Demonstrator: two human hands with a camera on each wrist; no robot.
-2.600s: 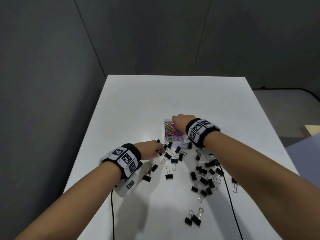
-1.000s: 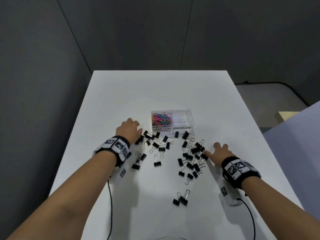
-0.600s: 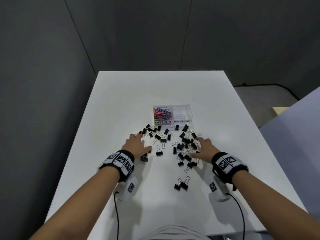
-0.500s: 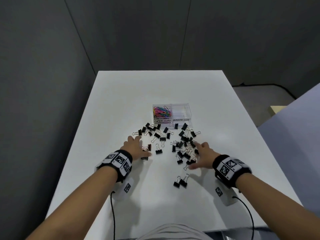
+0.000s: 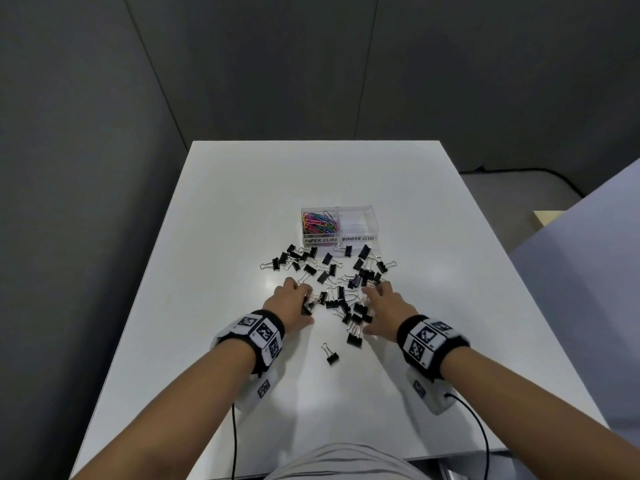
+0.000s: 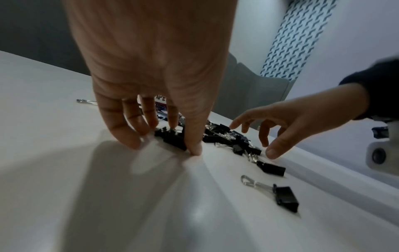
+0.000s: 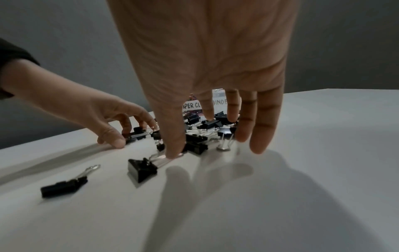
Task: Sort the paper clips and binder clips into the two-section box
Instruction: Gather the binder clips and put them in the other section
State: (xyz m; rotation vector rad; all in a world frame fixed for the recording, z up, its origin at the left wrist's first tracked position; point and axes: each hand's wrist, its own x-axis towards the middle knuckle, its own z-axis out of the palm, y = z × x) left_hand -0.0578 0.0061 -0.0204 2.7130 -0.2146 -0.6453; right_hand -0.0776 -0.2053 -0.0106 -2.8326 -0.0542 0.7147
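Note:
A clear two-section box stands mid-table, with coloured paper clips in its left section and nothing in the right one. Several black binder clips lie scattered in front of it. My left hand arches over a few clips at the pile's left edge, its fingertips on the table. My right hand is spread at the pile's right edge, straight fingers down among the clips and its thumb on one clip's handle. One binder clip lies apart, nearer me.
The white table has bare surface behind the box and at both sides. Its front edge is near my body. Cables run from both wrist cameras off the near edge. Grey walls surround the table.
Both hands have moved inward toward each other, pushing the binder clips into a tighter pile. One of the two near clips now lies by my right thumb.

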